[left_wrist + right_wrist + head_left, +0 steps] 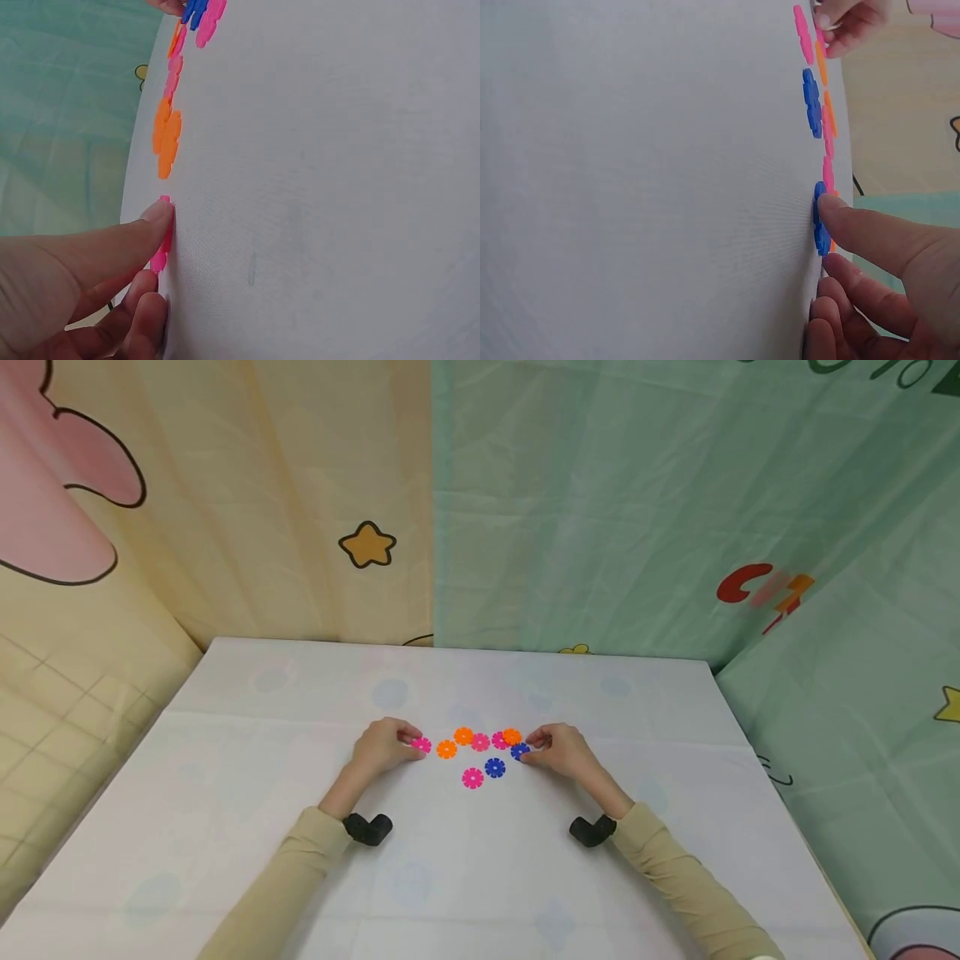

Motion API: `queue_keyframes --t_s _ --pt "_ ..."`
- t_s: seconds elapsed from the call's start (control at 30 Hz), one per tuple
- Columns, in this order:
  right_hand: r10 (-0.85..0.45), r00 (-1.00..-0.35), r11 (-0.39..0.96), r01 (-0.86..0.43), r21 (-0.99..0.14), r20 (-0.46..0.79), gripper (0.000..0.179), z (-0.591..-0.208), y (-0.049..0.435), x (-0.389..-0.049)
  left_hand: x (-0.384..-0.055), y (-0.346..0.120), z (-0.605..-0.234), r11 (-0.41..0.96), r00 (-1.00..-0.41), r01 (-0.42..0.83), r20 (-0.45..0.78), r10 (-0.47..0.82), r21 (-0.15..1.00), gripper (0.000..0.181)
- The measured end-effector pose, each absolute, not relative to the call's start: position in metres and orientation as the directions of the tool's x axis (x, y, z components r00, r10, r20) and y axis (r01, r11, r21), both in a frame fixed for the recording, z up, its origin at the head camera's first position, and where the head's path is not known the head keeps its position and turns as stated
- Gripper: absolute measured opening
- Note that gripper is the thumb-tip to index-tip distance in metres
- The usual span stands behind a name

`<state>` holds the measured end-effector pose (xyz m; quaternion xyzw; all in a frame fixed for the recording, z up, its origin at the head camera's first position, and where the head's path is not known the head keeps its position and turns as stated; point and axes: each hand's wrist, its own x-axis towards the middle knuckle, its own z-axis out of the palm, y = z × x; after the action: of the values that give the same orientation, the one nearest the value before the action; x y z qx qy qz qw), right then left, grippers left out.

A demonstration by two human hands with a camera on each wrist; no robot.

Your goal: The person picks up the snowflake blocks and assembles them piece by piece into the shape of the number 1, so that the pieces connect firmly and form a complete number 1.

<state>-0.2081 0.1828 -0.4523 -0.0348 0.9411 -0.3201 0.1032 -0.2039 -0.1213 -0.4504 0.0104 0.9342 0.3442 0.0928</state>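
Note:
On the white table lie several flat, notched plastic snowflake discs in pink, orange and blue. My left hand point(384, 747) pinches a pink snowflake disc point(422, 745) at the left end of the group, the thumb over its edge in the left wrist view. At the right end, my right hand point(562, 750) holds a blue snowflake disc point(820, 217) between thumb and fingers, flat against the table. Between the hands are orange discs point(447, 749) and pink discs point(480, 742). An orange disc point(512, 737) overlaps a pink one beside the right hand.
Nearer me lie another blue disc point(495, 767) and a pink disc point(472, 778). The white tablecloth point(465, 877) carries faint pastel spots. Printed curtains point(600, 527) stand behind and beside the table. A black strap mount point(369, 829) sits at each wrist.

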Motion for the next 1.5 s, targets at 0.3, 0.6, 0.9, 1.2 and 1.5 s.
queue_keyframes --t_s 0.3,0.6,0.9,1.2,1.5 --pt "-0.162 -0.976 0.795 -0.041 -0.606 -0.147 0.030 -0.455 0.185 -0.208 -0.202 -0.122 -0.449 0.769 -0.988 -0.035 -0.136 0.068 0.638 0.031" --pt "-0.187 -0.974 0.739 -0.056 -0.672 -0.125 0.025 -0.455 0.188 -0.204 -0.200 -0.122 -0.451 0.748 -0.990 -0.051 -0.133 0.050 0.662 0.027" --pt "-0.179 -0.976 0.713 -0.044 -0.700 -0.122 0.019 -0.456 0.185 -0.204 -0.198 -0.120 -0.452 0.723 -0.994 -0.028 -0.096 0.053 0.690 0.024" --pt "-0.168 -0.980 0.704 -0.045 -0.709 -0.104 0.020 -0.453 0.181 -0.207 -0.200 -0.112 -0.442 0.708 -0.997 0.027 -0.034 0.073 0.706 0.019" --pt "-0.190 -0.982 0.657 -0.114 -0.745 -0.017 0.018 -0.449 0.175 -0.216 -0.210 -0.101 -0.438 0.656 -0.997 0.017 -0.035 0.066 0.754 0.024"
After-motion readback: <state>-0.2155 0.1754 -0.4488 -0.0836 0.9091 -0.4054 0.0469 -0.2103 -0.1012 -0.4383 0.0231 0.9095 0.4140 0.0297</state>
